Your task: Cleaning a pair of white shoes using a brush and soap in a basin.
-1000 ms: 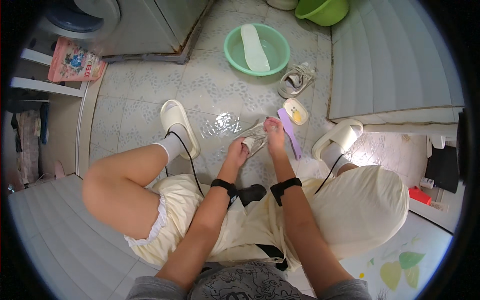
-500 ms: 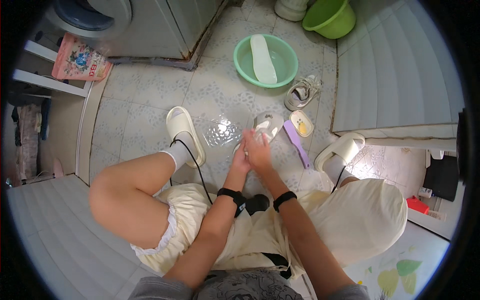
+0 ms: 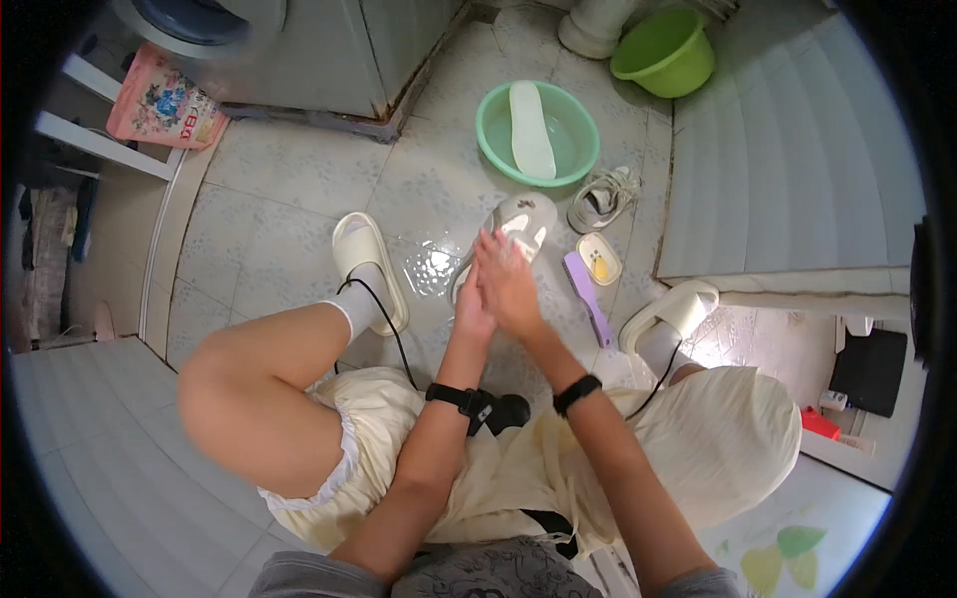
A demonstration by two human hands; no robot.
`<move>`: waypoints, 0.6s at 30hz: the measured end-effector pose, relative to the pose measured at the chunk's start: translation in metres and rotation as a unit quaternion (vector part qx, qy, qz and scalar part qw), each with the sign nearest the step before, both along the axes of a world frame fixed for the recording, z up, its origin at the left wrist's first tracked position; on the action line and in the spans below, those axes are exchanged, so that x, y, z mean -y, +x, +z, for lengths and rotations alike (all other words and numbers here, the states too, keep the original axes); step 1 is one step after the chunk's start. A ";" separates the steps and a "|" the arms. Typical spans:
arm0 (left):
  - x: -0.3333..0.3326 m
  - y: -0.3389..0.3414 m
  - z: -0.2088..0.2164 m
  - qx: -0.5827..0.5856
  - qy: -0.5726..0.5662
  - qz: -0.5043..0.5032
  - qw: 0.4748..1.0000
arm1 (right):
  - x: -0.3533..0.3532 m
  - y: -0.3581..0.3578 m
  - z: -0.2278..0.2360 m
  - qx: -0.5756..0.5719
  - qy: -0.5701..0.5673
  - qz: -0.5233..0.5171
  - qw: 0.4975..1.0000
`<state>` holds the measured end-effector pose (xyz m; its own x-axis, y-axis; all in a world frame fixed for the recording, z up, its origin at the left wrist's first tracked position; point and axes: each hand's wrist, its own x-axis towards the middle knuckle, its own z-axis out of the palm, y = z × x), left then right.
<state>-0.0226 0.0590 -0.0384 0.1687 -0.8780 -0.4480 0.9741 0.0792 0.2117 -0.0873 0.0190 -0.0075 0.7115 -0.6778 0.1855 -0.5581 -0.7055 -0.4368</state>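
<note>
Now, head view only.

Shoe: pale grey sneaker [image 3: 518, 224] on the wet tile, at 12 o'clock from the hands, just below the teal basin; light sole edge, opening facing up; lower end hidden by the hands.
Shoe position: between teal basin [image 3: 493, 135] at its 12 o'clock and the hands at its 6 o'clock; second grey sneaker [image 3: 603, 197] at its 3 o'clock, near but apart.
Left hand [image 3: 473, 311]: palm pressed against the right hand, fingers extended; nothing seen held.
Right hand [image 3: 508, 284]: flat against the left, fingers straight and together, tips over the shoe's lower end; contact with shoe cannot be told.
Wrists: black band on each.
Basin contents: white insole [image 3: 531, 128] lying in the teal basin, long axis roughly 12 to 6 o'clock.
Nearby items: purple brush [image 3: 586, 296] at 3 o'clock of the hands, small yellow soap dish [image 3: 599, 259] just above it; green basin [image 3: 666, 52] at 1 o'clock, well apart.
Surface: mottled pale floor tile [image 3: 289, 179], wet patch [image 3: 431, 264] at 9 o'clock of the shoe.
Room: grey appliance [image 3: 329, 50] at 11 o'clock, pink packet [image 3: 159, 105] at 10 o'clock, ribbed grey panel [image 3: 797, 149] at 2 o'clock.
Feet: cream slippers, left [image 3: 367, 261], right [image 3: 670, 314].
Shoe axis: long axis from about 7 toward 1 o'clock; which end is the toe cannot be told.
</note>
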 end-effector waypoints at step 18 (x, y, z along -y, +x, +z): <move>0.020 -0.014 0.048 -0.013 -0.004 0.008 1.000 | 0.072 0.004 0.034 0.081 -0.116 -0.132 0.981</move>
